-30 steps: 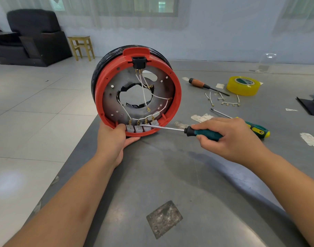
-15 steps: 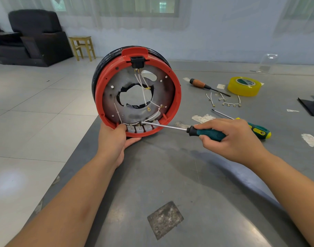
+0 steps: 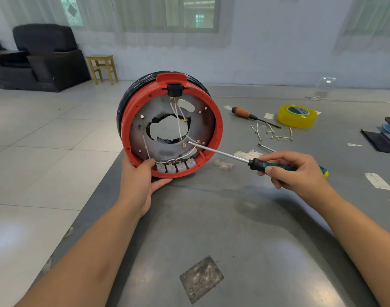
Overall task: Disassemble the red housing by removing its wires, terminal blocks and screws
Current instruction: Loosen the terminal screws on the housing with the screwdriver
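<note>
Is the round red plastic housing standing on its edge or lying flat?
On its edge: the round red plastic housing rests upright on the grey table, left hand gripping its lower rim.

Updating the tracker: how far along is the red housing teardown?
Done: several short white wires lie loose on the grey table. In hand: left hand steadies the round red housing; right hand aims the green-handled screwdriver inside. Left: four grey terminal blocks and attached wiring.

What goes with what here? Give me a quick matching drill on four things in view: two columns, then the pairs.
1. red housing
2. green-handled screwdriver
3. yellow tape roll
4. terminal blocks

A. lying on the table, far right
B. gripped in the right hand
C. in a row along the housing's bottom rim
D. stood on edge, steadied by the left hand

Pairs: 1-D, 2-B, 3-A, 4-C
</note>
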Demonstrator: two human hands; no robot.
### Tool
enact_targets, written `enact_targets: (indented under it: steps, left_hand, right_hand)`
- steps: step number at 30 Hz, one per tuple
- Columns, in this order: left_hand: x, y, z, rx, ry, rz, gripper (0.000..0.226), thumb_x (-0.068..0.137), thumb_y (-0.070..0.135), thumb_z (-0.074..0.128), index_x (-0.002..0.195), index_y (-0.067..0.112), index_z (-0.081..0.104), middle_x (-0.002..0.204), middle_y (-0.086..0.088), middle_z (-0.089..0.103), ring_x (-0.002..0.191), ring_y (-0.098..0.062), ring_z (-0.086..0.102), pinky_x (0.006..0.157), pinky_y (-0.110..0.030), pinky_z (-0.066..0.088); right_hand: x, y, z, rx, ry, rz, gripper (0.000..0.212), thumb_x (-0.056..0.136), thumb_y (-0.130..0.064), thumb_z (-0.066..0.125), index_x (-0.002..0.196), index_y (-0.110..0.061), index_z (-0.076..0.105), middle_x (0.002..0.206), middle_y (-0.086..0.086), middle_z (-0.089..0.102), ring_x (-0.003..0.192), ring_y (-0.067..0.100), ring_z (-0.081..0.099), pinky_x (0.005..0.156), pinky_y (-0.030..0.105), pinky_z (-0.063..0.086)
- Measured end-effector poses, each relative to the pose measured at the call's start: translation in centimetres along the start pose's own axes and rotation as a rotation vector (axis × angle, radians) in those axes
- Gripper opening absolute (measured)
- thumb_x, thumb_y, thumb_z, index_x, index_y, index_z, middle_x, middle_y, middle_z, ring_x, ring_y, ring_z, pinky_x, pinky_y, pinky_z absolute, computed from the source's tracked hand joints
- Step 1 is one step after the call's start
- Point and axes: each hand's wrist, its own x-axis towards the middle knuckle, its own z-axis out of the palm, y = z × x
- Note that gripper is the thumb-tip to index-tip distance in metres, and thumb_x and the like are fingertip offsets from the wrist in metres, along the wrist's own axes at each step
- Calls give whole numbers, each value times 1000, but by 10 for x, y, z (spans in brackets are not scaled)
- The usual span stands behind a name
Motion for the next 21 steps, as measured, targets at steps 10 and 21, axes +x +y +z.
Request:
enact_targets:
  steps: [10,21]
  left_hand:
    - [-3,4,-2,-143,23,-44,48,102,19,68,143,29,46,140,-4,62,117,-34,70,71,-53,65]
    - [-3,4,-3,-189,46,-13,36,100,19,71,122,33,45,130,-8,65,99,-33,79,75,-53,65]
  right_hand:
    - [-1,13,-18,-156,-57,108,33,86,0,75,97,-32,80,87,-6,79,75,2,69,68,9,49]
    - [4,32,-20,-815,99,16,35,91,-27,70,125,-38,66,110,-13,70,104,14,62,87,37,54]
